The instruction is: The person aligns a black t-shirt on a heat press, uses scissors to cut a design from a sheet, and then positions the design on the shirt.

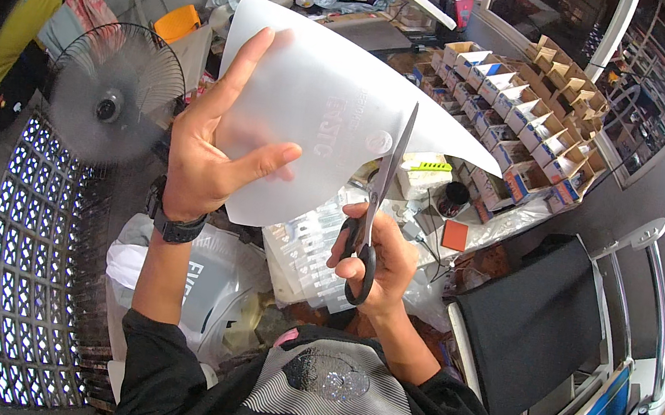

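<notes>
A translucent white sheet [332,81] with faint mirrored lettering is held up across the upper middle of the view. My left hand [215,142] grips its left side, thumb on the near face and some fingers showing through from behind. My right hand [376,259] holds black-handled scissors [391,161] by their loops, pointing upward. The blades are at the sheet's right part, beside a curved cut edge; whether they touch it I cannot tell.
A fan [111,103] stands left. Cardboard compartment boxes [529,116] line the back right, near a window [639,113]. A black-covered board machine [527,325] is at right. Papers [300,262], plastic bags [182,263], a jar [453,200] and an orange block [454,234] lie below the sheet.
</notes>
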`<state>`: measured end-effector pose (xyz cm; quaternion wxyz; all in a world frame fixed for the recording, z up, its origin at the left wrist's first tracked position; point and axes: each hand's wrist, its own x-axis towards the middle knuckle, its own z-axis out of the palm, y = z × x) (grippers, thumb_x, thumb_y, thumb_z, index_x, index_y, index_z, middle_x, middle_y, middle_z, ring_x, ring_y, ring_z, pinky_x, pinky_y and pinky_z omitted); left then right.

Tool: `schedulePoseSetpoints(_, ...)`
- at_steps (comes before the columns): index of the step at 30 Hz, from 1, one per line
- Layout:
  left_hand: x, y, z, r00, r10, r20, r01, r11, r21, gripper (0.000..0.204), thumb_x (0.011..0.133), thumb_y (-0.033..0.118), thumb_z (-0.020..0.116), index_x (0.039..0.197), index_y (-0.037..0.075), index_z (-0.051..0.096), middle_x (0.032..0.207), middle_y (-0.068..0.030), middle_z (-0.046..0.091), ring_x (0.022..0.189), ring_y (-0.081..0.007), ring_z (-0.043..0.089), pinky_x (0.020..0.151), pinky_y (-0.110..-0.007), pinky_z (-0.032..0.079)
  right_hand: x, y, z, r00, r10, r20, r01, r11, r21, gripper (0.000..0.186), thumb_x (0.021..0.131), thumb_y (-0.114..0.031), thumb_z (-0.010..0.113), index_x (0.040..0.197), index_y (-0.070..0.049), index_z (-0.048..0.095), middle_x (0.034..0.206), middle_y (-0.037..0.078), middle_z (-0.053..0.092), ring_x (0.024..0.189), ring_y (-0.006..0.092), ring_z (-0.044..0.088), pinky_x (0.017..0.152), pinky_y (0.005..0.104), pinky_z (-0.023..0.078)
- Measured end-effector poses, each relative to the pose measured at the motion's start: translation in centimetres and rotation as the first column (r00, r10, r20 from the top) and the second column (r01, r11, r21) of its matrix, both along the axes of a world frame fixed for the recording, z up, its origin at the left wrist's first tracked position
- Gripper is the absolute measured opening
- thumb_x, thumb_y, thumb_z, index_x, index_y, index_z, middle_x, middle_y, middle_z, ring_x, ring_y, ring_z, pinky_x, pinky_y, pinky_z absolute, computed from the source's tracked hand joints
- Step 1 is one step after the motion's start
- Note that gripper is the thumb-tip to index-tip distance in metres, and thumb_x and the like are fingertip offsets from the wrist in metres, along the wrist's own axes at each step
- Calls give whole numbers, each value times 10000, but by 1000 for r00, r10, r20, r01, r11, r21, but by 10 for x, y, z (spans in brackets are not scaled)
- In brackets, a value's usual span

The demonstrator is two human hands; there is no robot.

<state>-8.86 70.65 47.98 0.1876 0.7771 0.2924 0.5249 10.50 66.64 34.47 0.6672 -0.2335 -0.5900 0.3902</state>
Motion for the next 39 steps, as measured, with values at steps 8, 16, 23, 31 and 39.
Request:
schedulePoseSetpoints(8, -4, -1, -2, 1000, -3, 7, 3, 998, -56, 894, 741, -19, 773, 1503, -8, 306, 1474, -153, 453, 1177, -156, 553, 970, -302, 476, -4, 1, -5, 998, -49, 37, 48, 999, 19, 661, 747, -481, 815, 1135, 19, 625, 649, 2, 621, 569, 64, 522, 506, 213, 371)
schedulePoseSetpoints(16, -12, -2, -6, 1000, 8, -18, -8, 1000, -30, 898, 740, -13, 772, 1506, 3, 305, 1496, -151, 433, 1189, -162, 549, 972, -303, 478, -11, -2, -6, 991, -107, 85, 104, 994, 45, 648, 739, -452, 829, 1143, 13, 626, 643, 2, 617, 559, 62, 546, 489, 205, 376)
schedulePoseSetpoints(23, -18, -5, -5, 999, 23, -35, -23, 1000, -11, 909, 732, 1, 779, 1508, 6, 304, 1499, -157, 427, 1231, -179, 529, 997, -317, 463, -14, -6, -7, 976, -127, 177, 119, 991, 55, 634, 793, -447, 782, 1128, 55, 589, 635, 20, 599, 577, 73, 583, 518, 196, 422)
schedulePoseSetpoints(31, -23, -15, -8, 999, 25, -39, -28, 997, -68, 902, 735, 15, 775, 1506, 2, 307, 1499, -156, 427, 1278, -191, 491, 1054, -331, 407, -23, -13, -14, 985, -133, 113, 130, 991, 41, 605, 748, -384, 832, 1148, 15, 616, 616, 2, 570, 542, 57, 539, 495, 198, 387)
schedulePoseSetpoints(39, -27, -20, -31, 999, 35, -14, -37, 987, -155, 906, 730, 43, 797, 1502, 11, 325, 1484, -146, 449, 1262, -181, 498, 1046, -321, 409, -30, -16, -28, 992, -104, 67, 109, 990, -86, 584, 756, -374, 836, 1142, 7, 621, 592, -13, 527, 506, 49, 470, 490, 212, 367)
